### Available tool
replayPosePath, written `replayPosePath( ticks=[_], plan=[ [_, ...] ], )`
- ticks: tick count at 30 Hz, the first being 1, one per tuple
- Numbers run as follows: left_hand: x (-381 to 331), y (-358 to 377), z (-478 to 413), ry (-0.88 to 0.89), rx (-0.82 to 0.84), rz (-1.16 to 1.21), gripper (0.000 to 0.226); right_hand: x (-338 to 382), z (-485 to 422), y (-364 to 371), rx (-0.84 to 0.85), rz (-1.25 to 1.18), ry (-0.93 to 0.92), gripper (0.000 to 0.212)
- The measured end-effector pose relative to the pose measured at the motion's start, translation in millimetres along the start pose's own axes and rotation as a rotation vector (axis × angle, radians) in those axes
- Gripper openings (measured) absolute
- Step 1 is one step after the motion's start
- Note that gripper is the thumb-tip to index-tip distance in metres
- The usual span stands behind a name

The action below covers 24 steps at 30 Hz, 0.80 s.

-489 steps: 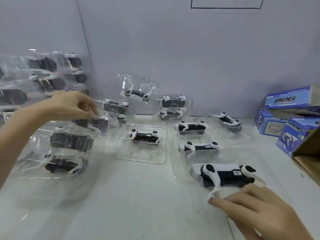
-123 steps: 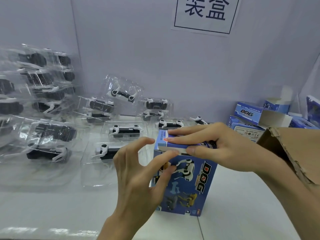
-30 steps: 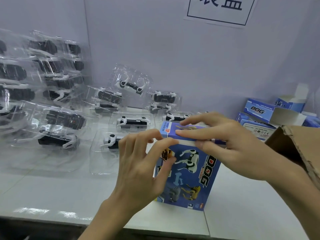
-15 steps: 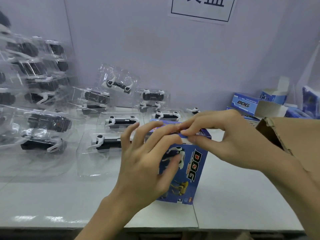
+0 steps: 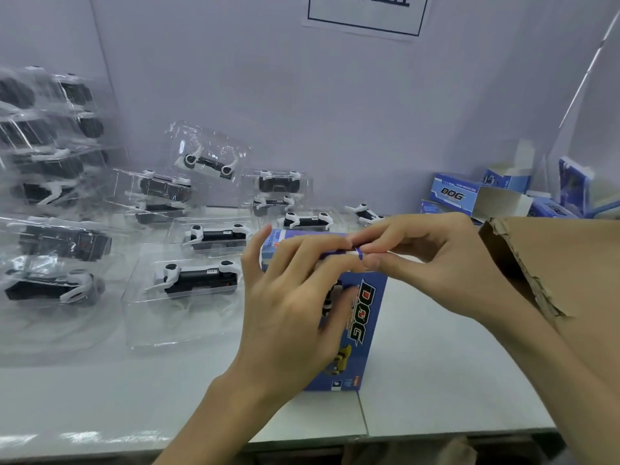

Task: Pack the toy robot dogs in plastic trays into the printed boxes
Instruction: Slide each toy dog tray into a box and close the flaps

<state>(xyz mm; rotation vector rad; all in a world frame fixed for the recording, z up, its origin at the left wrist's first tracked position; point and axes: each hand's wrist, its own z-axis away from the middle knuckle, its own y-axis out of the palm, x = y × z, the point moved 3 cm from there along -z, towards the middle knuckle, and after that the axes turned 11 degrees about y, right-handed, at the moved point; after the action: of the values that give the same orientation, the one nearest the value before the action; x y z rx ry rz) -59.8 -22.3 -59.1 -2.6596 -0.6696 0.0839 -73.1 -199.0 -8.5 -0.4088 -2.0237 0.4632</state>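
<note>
Your left hand (image 5: 288, 317) grips the printed box (image 5: 367, 317), which stands upright near the front edge of the counter (image 5: 436, 380), a little right of its middle. Your thumb presses on the box's printed front face and your fingers curl over its top edge. Your right hand (image 5: 426, 260) comes in from the right and pinches the top flap (image 5: 337, 254) between thumb and forefinger, its fingertips touching those of your left hand. Your fingers hide the flap's edge, so you cannot tell how far it is tucked in.

Just left of the box a clear plastic tray (image 5: 157, 323) lies flat with a black and white toy robot dog (image 5: 198, 278) in it. A second tray (image 5: 218, 234) with a dog lies behind it, and more filled trays run toward the back edge, one (image 5: 208, 156) leaning against the wall. A tall pile of filled trays (image 5: 50, 162) fills the left end of the counter.

At the back right corner lie empty printed boxes (image 5: 453, 194), one with an open end. A brown cardboard carton (image 5: 563, 263) with a torn rim stands at the right edge, beside your right wrist. A paper sign (image 5: 365, 11) hangs on the wall above.
</note>
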Motion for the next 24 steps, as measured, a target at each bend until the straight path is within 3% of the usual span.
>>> replayPosePath(
  ticks=[6, 11, 16, 24],
  plan=[
    [1.9, -1.5, 4.6, 0.031, -0.037, 0.019, 0.018, -0.1, 4.4, 2.8, -0.006, 0.007, -0.014, 0.017],
    [4.6, -4.3, 3.0, 0.053, -0.064, 0.015, 0.01, -5.1, 7.3, -4.3, 0.084, 0.098, -0.01, 0.016],
    [24.7, -14.2, 7.9, 0.006, -0.096, 0.103, 0.039, -13.7, 18.1, -0.6, 0.024, 0.014, 0.036, 0.028],
    [45.2, -32.4, 9.9, -0.043, -0.093, 0.301, 0.014, -20.1, 23.2, 15.9, -0.138, -0.083, -0.019, 0.033]
  ],
)
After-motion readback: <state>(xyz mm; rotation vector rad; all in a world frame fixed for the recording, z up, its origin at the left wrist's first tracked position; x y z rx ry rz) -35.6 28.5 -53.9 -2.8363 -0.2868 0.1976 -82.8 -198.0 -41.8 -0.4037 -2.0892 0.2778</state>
